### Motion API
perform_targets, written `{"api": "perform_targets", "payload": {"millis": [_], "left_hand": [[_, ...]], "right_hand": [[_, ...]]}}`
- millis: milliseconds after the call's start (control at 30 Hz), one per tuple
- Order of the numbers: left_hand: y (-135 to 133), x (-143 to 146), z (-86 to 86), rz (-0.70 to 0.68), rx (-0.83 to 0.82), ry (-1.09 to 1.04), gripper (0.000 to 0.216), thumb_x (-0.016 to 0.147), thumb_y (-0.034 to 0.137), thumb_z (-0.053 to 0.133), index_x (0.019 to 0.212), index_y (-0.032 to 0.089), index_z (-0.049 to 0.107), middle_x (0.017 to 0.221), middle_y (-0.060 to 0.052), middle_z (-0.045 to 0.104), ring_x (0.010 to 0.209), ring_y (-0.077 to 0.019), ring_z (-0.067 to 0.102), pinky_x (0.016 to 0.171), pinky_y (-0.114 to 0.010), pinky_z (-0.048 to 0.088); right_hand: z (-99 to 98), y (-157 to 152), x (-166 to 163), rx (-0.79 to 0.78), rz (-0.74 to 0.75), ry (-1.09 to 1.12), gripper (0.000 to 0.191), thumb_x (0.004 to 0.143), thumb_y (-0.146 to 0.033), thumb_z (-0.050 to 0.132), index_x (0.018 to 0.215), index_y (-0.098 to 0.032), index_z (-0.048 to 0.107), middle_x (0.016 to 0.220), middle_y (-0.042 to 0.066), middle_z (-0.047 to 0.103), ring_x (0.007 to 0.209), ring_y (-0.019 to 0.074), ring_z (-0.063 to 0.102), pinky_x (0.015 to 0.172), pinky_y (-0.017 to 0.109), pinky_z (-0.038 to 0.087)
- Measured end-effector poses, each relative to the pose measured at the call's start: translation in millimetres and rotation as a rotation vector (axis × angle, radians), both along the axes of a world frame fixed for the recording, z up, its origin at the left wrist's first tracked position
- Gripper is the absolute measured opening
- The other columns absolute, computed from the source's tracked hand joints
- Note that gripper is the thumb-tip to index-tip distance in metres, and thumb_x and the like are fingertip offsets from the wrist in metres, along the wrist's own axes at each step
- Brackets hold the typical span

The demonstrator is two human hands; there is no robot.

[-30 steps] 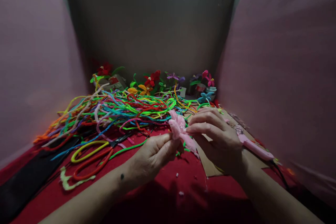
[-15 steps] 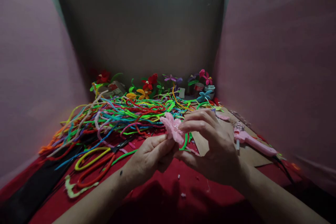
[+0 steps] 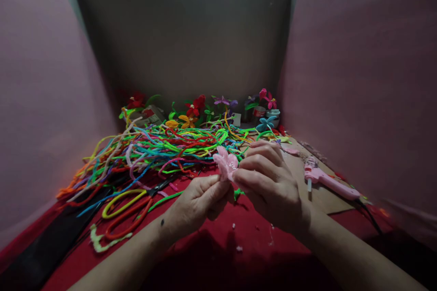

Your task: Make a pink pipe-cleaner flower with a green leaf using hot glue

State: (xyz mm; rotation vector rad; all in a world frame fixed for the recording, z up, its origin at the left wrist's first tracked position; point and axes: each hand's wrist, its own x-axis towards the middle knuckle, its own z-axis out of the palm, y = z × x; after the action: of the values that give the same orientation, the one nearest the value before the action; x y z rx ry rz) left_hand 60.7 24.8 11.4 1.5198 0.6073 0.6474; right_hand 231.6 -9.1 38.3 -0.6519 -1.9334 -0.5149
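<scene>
A pink pipe-cleaner flower (image 3: 225, 162) with fuzzy petals and small pale bits at its centre is held up over the red cloth. My left hand (image 3: 201, 198) pinches it from below between thumb and fingers. My right hand (image 3: 269, 184) has its fingers closed on the flower's right-hand petal, the thumb mostly hidden behind them. A bit of green pipe cleaner (image 3: 238, 194) shows just below, between the hands.
Coloured pipe cleaners (image 3: 177, 145) lie heaped behind my hands. Scissors (image 3: 128, 213) with yellow and red handles rest at left. A pink glue gun (image 3: 329, 182) sits on cardboard (image 3: 321, 202) at right. Finished flowers (image 3: 193, 109) line the back wall.
My right hand's fingers and thumb have come together from a wide spread and now grip a petal. The flower has turned slightly and shifted a little to the right.
</scene>
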Motion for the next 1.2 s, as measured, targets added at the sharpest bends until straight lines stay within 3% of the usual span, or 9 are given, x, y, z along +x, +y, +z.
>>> {"api": "perform_targets", "payload": {"millis": [133,233,333,433,567,733,967,1100,1200], "left_hand": [[-1.8,1.0,2.9,0.040,-0.018,-0.095,0.042,0.086,0.049,0.043,0.060,0.016,0.042,0.049,0.006,0.031,0.043,-0.0053,0.025,0.043,-0.022,0.019],[-2.1,1.1,3.0,0.079,-0.036,-0.152,0.039,0.086,0.048,0.042,0.063,0.017,0.044,0.049,0.007,0.026,0.043,-0.0055,0.021,0.043,-0.022,0.018],[-2.9,1.3,1.0,0.086,-0.015,-0.148,0.038,0.084,0.048,0.047,0.064,0.017,0.043,0.051,0.007,0.028,0.044,-0.0052,0.022,0.043,-0.022,0.019],[-4.2,1.4,-1.2,0.071,0.009,-0.121,0.039,0.083,0.048,0.049,0.062,0.017,0.042,0.050,0.007,0.030,0.044,-0.0049,0.024,0.043,-0.022,0.020],[-4.4,0.2,-0.6,0.032,0.044,-0.109,0.039,0.083,0.048,0.050,0.063,0.015,0.046,0.049,0.006,0.035,0.043,-0.0048,0.028,0.043,-0.021,0.022],[-2.4,-1.7,1.8,-0.036,-0.096,-0.185,0.037,0.077,0.048,0.059,0.063,0.014,0.049,0.049,0.008,0.030,0.042,-0.0039,0.025,0.040,-0.019,0.022],[6.7,-5.1,-9.0,-0.172,-0.240,-0.200,0.040,0.076,0.049,0.060,0.061,0.013,0.051,0.049,0.007,0.028,0.040,-0.0037,0.028,0.040,-0.019,0.025],[7.2,-3.3,-9.9,-0.163,-0.283,-0.182,0.039,0.076,0.048,0.060,0.060,0.013,0.050,0.048,0.009,0.026,0.040,-0.0031,0.025,0.040,-0.018,0.023],[7.3,-2.8,-8.0,-0.124,-0.291,-0.142,0.038,0.077,0.045,0.059,0.059,0.013,0.049,0.048,0.009,0.025,0.040,-0.0027,0.024,0.040,-0.018,0.022]], "right_hand": [[-9.5,-6.8,-4.1,-0.046,-0.031,0.271,0.029,0.071,-0.012,0.066,0.095,-0.021,0.053,0.090,0.005,0.060,0.088,0.0193,0.054,0.083,0.039,0.044],[-23.4,-9.5,-10.0,-0.353,0.010,0.633,0.019,0.073,-0.020,0.066,0.090,-0.020,0.057,0.088,0.004,0.056,0.086,0.0184,0.054,0.077,0.035,0.046],[-34.4,-7.1,-17.9,-0.883,0.351,0.798,0.009,0.076,-0.025,0.065,0.082,-0.018,0.065,0.081,0.003,0.059,0.076,0.0163,0.055,0.070,0.032,0.047],[-37.9,-3.4,-26.0,-1.125,0.745,0.946,0.008,0.073,-0.023,0.067,0.079,-0.019,0.070,0.069,0.001,0.060,0.066,0.0132,0.051,0.064,0.028,0.046],[-35.7,-1.6,-33.3,-1.202,0.906,1.147,0.006,0.068,-0.023,0.071,0.065,-0.018,0.070,0.056,-0.002,0.055,0.055,0.0095,0.042,0.057,0.023,0.039],[-33.3,1.6,-35.2,-1.271,0.984,1.245,0.010,0.059,-0.023,0.076,0.057,-0.017,0.069,0.055,-0.001,0.054,0.059,0.0103,0.042,0.062,0.023,0.037],[-31.7,1.5,-34.9,-1.304,0.943,1.243,0.014,0.059,-0.022,0.075,0.050,-0.016,0.066,0.050,-0.003,0.050,0.051,0.0084,0.037,0.060,0.025,0.035],[-32.3,-1.2,-38.7,-1.267,0.921,1.272,0.005,0.058,-0.018,0.075,0.060,-0.018,0.071,0.054,-0.003,0.055,0.054,0.0084,0.039,0.058,0.024,0.034],[-33.7,-1.2,-40.7,-1.267,0.927,1.327,0.010,0.054,-0.019,0.079,0.061,-0.020,0.072,0.054,-0.003,0.056,0.051,0.0076,0.037,0.055,0.023,0.033]]}}
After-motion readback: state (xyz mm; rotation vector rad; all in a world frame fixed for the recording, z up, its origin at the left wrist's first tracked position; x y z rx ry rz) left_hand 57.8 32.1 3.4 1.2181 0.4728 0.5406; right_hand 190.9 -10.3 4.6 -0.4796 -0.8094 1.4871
